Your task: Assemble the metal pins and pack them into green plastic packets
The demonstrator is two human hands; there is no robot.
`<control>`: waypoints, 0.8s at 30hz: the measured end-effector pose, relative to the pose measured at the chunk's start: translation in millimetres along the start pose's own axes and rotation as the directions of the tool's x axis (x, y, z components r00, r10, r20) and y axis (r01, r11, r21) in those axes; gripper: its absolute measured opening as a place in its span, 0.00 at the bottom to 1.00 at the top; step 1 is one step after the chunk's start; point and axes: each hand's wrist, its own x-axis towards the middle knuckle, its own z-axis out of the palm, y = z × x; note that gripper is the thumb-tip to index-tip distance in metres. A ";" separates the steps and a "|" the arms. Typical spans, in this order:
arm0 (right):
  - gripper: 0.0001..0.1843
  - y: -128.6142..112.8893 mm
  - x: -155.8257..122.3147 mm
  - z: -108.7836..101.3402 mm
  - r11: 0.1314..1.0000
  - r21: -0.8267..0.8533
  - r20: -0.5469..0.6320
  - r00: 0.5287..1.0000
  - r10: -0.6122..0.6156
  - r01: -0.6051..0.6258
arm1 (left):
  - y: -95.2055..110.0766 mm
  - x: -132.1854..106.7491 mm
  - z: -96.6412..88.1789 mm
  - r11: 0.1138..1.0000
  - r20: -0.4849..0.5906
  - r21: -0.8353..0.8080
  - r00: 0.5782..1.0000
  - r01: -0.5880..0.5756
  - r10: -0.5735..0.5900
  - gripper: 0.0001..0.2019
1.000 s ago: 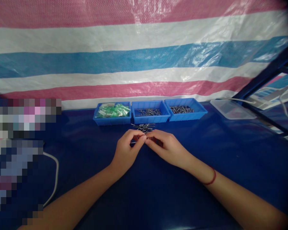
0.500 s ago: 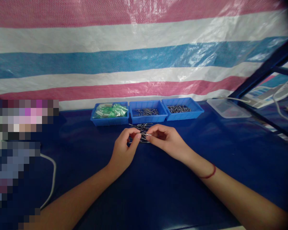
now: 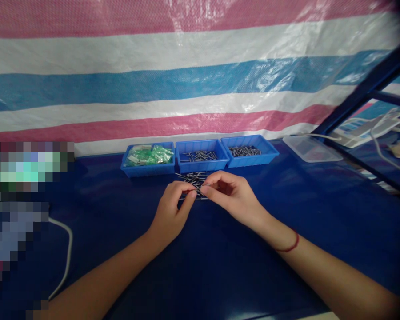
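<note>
My left hand [image 3: 173, 206] is closed in a pinch, thumb against index finger, on one end of a thin metal rod [image 3: 198, 189]. From the other side, my right hand [image 3: 235, 195] pinches the same rod, fingertips nearly meeting those of the left. Most of the rod is hidden by the fingers, so its exact kind cannot be made out. Just behind and beneath both hands lies a loose pile of thin dark metal rods [image 3: 193, 177] on the dark blue table [image 3: 200, 262].
Three blue bins stand in a row behind the pile: the left bin [image 3: 148, 170] with green and clear plastic packets, the middle bin [image 3: 203, 166] with thin metal pins, the right bin [image 3: 253, 159] with short metal pieces. A clear plastic lid [image 3: 311, 149] lies right; a white cable [image 3: 70, 240] runs left.
My fingertips have come closer together, and the rod that showed between them is now mostly covered. The view has shifted slightly; bins and pile stay put.
</note>
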 end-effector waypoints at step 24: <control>0.13 11.1 30.9 -44.1 0.902 0.402 -0.432 0.835 0.341 -0.160 | -13.0 8.4 -19.4 0.853 0.285 0.497 0.958 -0.160 0.014 0.10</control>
